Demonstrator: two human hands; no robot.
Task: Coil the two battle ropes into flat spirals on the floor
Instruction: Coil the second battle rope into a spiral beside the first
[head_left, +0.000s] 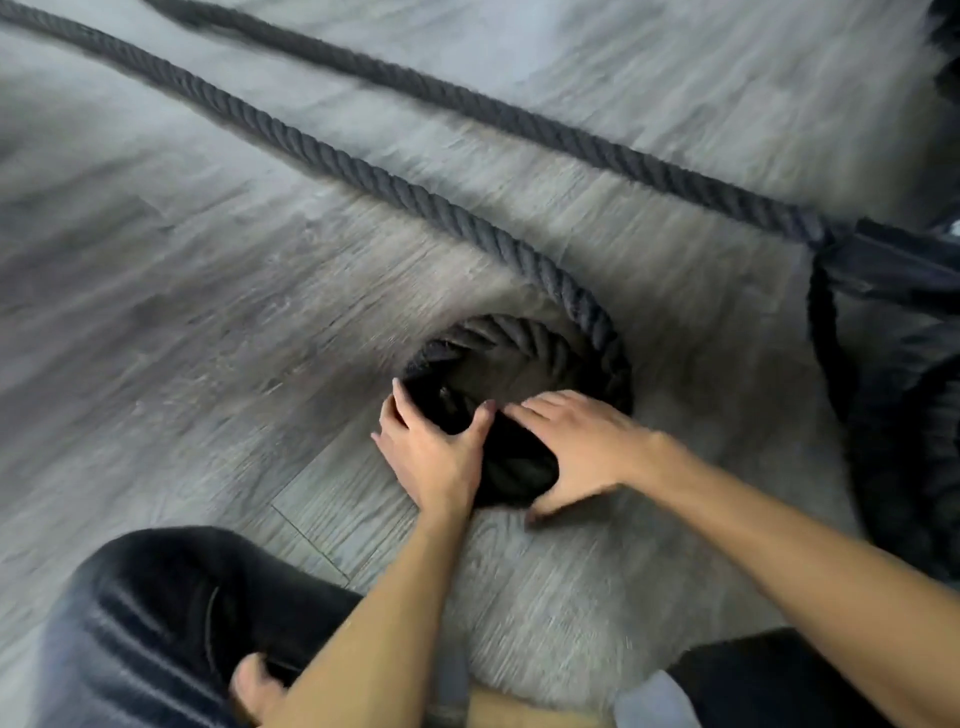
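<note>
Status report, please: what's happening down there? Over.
Left hand grips, right hand presses thick dark grey twisted rope; one loop curled. Second dark grey rope straight beyond, uncoiled. Black bundle close on right.

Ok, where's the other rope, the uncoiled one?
Head view: the uncoiled rope runs diagonally from upper left to right, just beyond the coiling rope.
</note>
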